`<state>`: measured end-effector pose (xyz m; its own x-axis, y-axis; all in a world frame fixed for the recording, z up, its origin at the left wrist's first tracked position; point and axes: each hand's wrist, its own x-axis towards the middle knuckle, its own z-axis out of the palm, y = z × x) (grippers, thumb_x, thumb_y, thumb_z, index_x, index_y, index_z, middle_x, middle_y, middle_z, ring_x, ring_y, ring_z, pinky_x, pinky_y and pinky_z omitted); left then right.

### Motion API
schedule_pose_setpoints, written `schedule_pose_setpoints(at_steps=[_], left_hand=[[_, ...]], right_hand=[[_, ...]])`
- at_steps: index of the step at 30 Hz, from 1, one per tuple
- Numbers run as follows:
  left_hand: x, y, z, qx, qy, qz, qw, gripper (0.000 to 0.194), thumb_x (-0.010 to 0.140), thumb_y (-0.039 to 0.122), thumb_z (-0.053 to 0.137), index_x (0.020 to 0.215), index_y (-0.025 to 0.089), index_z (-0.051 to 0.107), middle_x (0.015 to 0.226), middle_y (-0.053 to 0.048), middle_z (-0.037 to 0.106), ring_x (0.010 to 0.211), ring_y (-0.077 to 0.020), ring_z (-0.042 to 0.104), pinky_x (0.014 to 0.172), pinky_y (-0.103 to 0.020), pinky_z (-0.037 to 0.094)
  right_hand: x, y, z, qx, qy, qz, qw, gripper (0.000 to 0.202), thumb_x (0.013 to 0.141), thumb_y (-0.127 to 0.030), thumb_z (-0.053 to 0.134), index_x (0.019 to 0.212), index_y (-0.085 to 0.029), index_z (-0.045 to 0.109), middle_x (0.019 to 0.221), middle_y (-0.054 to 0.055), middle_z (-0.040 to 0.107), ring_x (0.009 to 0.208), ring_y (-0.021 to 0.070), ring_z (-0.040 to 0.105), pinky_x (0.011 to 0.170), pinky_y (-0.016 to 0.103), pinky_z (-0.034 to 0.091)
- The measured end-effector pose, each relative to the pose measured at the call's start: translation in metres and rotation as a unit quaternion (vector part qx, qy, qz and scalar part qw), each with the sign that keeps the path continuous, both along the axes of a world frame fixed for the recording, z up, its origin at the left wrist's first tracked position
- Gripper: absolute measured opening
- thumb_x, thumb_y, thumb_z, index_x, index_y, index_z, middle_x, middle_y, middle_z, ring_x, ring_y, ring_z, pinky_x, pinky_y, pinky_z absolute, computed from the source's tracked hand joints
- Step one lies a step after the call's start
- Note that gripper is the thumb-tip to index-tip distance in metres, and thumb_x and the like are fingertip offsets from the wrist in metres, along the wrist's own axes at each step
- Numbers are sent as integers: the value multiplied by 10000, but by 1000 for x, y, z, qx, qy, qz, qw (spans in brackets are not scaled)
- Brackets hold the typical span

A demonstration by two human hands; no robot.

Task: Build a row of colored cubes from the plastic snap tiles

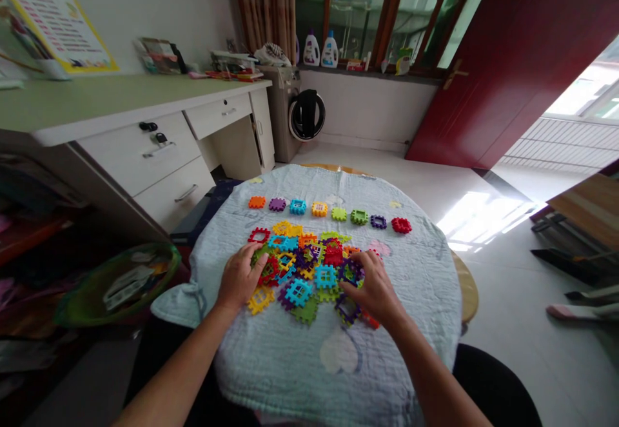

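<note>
Colourful square plastic pieces lie in a loose pile in the middle of a cloth-covered round table [387, 362]. My left hand [239, 275] rests at the pile's left edge, fingers apart, beside a green piece and a red piece [269, 271]. At the right edge, my right hand [377, 285] curves its thumb and fingers around a dark purple piece [351, 272]; whether it grips the piece is unclear. Light blue pieces [298, 292] and a yellow piece [261, 299] lie near the front. Behind the pile, several pieces form a row, from orange [256, 202] to red [401, 225].
A desk [145, 98] with drawers runs along the left wall, with a green basket [164, 266] below it. A washing machine [285, 111] and a window sill with bottles [330, 49] stand at the back. A red door [493, 59] is at the right.
</note>
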<state>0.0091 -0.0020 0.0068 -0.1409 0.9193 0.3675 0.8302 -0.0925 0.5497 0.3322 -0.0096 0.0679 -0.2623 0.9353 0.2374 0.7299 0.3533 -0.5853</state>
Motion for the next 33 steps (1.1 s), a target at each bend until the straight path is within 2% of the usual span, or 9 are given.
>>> schedule_pose_setpoints(at_steps=[3,6,9,13,16,20,25,29,33], left_hand=[[0,-2,1,3,-5,-4,1000,429,908,509,409,1117,187,601,1173,-106,652,1115,-258,597,1013,-435,446],[-1,2,3,-12,-8,7,1000,453,901,523,407,1132,180,591,1165,-109,651,1106,-269,596,1013,-453,439],[-3,14,7,-17,-25,26,999,471,887,534,407,1128,173,591,1157,-114,646,1107,-274,590,1013,-457,442],[-5,37,12,37,-26,21,999,469,877,530,407,1109,167,593,1185,-130,617,1167,-265,550,1063,-439,412],[-4,48,8,28,-32,16,999,448,858,526,422,1049,168,613,1179,-131,614,1187,-268,542,1081,-441,404],[-7,48,4,-6,-71,18,997,431,843,525,443,1016,179,632,1199,-120,620,1187,-265,556,1088,-441,403],[-21,45,8,-84,-105,-85,987,481,767,557,564,1056,181,643,1200,-97,640,1174,-270,578,1056,-432,438],[-28,46,2,-72,-93,-94,989,501,778,584,566,1086,196,638,1221,-89,640,1202,-274,565,1078,-448,417],[-25,44,-7,-16,-77,-65,995,461,807,559,551,1084,201,638,1262,-102,607,1238,-266,536,1117,-458,374]], right_hand=[[15,-5,8,-14,-34,-15,999,390,714,-351,720,1047,-219,566,977,57,563,925,236,525,828,376,426],[14,-20,11,-37,-120,4,992,321,695,-398,736,919,-216,597,900,51,588,873,236,528,791,369,399],[4,-32,10,-50,-185,5,982,309,677,-445,745,832,-218,604,876,68,602,875,254,531,772,371,380],[-6,-35,2,-54,-222,-4,974,335,670,-479,740,829,-215,608,905,103,613,889,286,538,765,395,386],[-8,-32,-5,-50,-230,-6,972,346,649,-469,753,834,-214,610,908,113,617,894,303,535,773,418,390],[-9,-31,-9,-45,-222,-5,974,322,635,-432,759,818,-226,594,909,99,610,906,292,523,785,410,390],[-6,-34,2,-59,-142,1,988,249,647,-299,716,836,-227,571,911,59,590,897,246,513,797,371,408],[15,-17,13,-71,-36,31,996,297,677,-191,653,962,-228,576,930,32,578,883,198,532,799,323,442],[53,36,16,-23,-25,9,999,404,709,-186,636,1107,-210,573,1023,53,580,945,202,554,881,347,445]])
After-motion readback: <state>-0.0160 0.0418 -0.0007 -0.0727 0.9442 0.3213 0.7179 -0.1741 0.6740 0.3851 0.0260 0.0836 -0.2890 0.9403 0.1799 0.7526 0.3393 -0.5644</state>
